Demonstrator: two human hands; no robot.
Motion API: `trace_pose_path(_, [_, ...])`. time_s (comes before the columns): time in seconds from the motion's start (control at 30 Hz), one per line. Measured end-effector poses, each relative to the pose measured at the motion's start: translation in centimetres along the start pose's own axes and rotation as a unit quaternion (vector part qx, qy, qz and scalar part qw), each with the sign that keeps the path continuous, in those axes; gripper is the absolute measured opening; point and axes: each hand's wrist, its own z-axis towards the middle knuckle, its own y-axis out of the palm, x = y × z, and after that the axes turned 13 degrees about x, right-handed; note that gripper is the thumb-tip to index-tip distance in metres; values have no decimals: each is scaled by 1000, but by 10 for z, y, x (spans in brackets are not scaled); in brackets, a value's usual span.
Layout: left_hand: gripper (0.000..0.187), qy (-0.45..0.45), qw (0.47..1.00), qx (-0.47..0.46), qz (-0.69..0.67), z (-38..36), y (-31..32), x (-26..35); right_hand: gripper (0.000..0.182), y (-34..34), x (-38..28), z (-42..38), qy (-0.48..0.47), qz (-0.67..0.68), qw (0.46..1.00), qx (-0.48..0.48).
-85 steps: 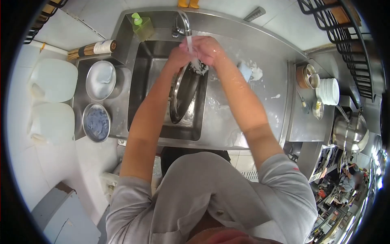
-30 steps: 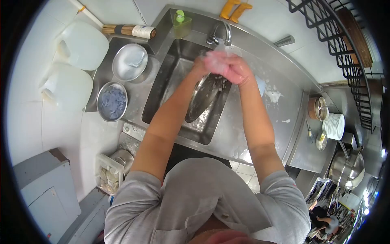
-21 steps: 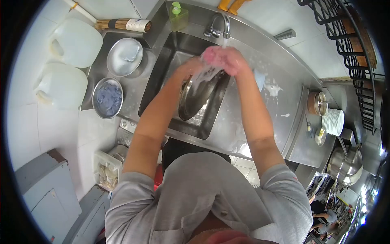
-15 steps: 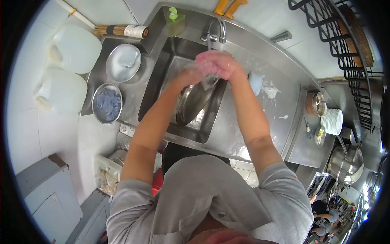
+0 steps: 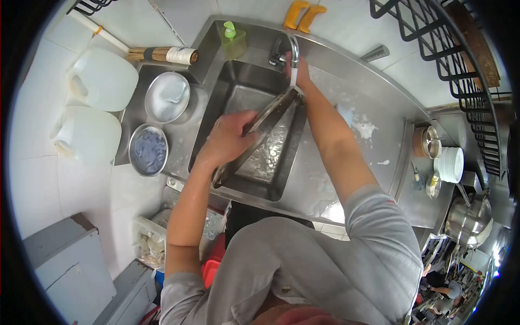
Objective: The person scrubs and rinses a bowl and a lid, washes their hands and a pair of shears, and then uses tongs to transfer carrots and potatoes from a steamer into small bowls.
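The left hand (image 5: 230, 138) is gripping the near edge of a large round metal pan (image 5: 259, 132), holding it tilted on edge over the steel sink (image 5: 238, 92). The right hand (image 5: 299, 73) is reaching up to the tap (image 5: 286, 49), resting against the pan's far rim. Beside the sink, two metal bowls (image 5: 168, 97) are sitting on the bench (image 5: 352, 141), with a green soap bottle (image 5: 234, 40) standing behind the basin and two white jugs (image 5: 103, 78) lying at the left

Steel counter (image 5: 346, 157) with sink, two metal bowls (image 5: 167, 97), soap bottle (image 5: 233, 41), suds
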Motion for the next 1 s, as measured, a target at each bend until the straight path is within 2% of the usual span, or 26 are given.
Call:
trace_pose_path(0.03, [38,15,1000,11,2,-3,-7,3,16,7,7,4,12,5,1000,7])
trace_pose_path(0.07, [37,30,999,22,6,-6,-14,5,14,8,14,14,84,37,996,-20])
trace_pose_path(0.13, [37,34,999,29,16,-15,-25,10,17,-9,7,37,300,145,930,-157])
trace_pose_path(0.17, [38,32,999,31,24,-15,-32,14,20,-14,4,40,324,180,912,-179])
trace_pose_path(0.23, [39,21,999,35,29,-19,-47,25,23,-14,-49,7,320,161,933,-36])
trace_pose_path(0.3, [40,18,999,34,24,-21,-60,40,25,-10,-45,-13,274,193,942,-13])
trace_pose_path(0.4, [41,-6,999,35,20,-22,-75,52,24,29,20,5,189,124,974,37])
trace_pose_path(0.47, [41,-22,999,32,33,-23,-82,59,23,31,27,7,202,107,973,37])
trace_pose_path(0.6, [41,-40,998,40,39,-30,-90,63,20,-31,-58,-72,362,225,904,-46])
trace_pose_path(0.67, [39,-40,998,46,35,-35,-93,62,21,-63,-101,-126,446,241,850,-143])
trace_pose_path(0.77, [39,-51,997,53,20,-39,-95,56,21,-88,-114,-128,440,178,845,-248])
trace_pose_path(0.8, [40,-51,997,55,13,-41,-95,56,21,-84,-104,-113,336,118,920,-165])
trace_pose_path(0.83, [40,-49,997,57,8,-42,-96,56,24,-74,-88,-91,222,56,971,-76])
trace_pose_path(0.87, [41,-46,997,60,5,-42,-98,59,24,-64,-78,-72,104,9,994,4])
trace_pose_path(0.9, [41,-49,997,55,22,-43,-100,64,24,-53,-69,-54,-14,-36,996,83])
trace_pose_path(1.0, [42,-46,996,47,67,-46,-108,78,23,-17,-52,-18,-233,-82,967,64])
